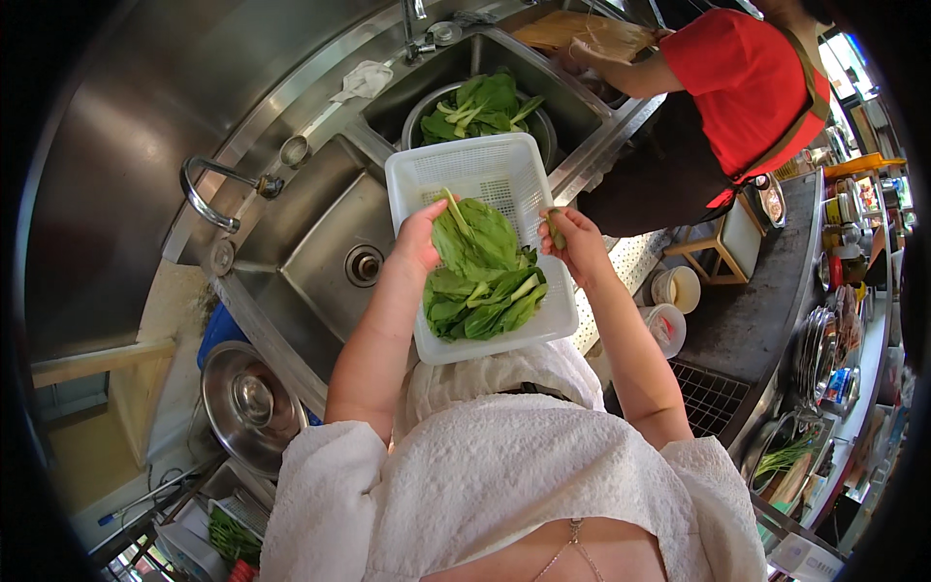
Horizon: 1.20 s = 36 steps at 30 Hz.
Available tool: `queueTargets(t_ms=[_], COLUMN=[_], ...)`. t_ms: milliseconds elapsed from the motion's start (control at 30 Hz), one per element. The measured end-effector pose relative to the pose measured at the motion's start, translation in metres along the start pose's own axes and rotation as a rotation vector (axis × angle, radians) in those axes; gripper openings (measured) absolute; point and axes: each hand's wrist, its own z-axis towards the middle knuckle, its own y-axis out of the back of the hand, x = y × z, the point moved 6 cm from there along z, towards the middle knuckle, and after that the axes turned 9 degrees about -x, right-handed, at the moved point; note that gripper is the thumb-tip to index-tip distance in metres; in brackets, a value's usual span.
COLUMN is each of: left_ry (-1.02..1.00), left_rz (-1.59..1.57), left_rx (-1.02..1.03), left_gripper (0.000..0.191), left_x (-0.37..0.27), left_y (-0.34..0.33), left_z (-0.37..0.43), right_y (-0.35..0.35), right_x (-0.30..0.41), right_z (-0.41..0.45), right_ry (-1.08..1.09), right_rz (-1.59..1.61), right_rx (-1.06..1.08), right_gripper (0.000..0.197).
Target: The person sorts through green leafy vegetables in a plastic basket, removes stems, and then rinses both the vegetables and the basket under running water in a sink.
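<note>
My left hand (422,236) holds a leafy green (469,233) by its pale stalk, above a white plastic basket (556,291) with perforated walls. In my right hand (571,236), between thumb and fingers, is a small green piece of vegetable (556,229), at the basket's right edge. More loose leafy greens (484,305) lie in the near end of the basket. Beyond it, a round metal bowl (413,124) in the far sink basin holds further leafy greens (484,105).
A steel sink basin (327,254) with a drain lies left of the basket, under a curved faucet (207,193). At the upper right a person in a red top (742,87) handles a wooden board (589,35). White buckets (676,289) stand at the right, a metal basin (251,404) at the lower left.
</note>
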Motion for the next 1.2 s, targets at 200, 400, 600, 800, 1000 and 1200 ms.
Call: queueTargets(t_ms=[200,400,600,800,1000,1200], left_ry=[-0.061,-0.146,-0.179,-0.156,-0.226,-0.464], left_rz=[-0.009,0.029,-0.038,-0.038,-0.053,-0.082], left_rx=[-0.004,0.179,0.234,0.308,0.267,0.073], left_gripper=[0.024,0.036,0.038,0.042,0.041,0.034], left_x=[-0.033,-0.059,-0.047,-0.019,-0.045,-0.107], left_y=[-0.033,-0.101,-0.127,-0.146,-0.122,-0.152], left_z=[0.009,0.004,-0.002,-0.023,0.0,0.037], right_y=[0.033,0.03,-0.013,-0.047,-0.035,0.011], right_x=[-0.002,0.005,-0.008,-0.006,-0.022,-0.03], right_z=[-0.021,-0.028,-0.022,0.004,-0.006,-0.029], right_ry=[0.02,0.075,-0.11,-0.219,-0.229,-0.246], right_rz=[-0.042,-0.104,-0.038,0.355,0.16,0.11], right_rx=[-0.05,-0.031,0.07,0.09,0.116,0.089], right_gripper=[0.015,0.016,0.021,0.018,0.01,0.011])
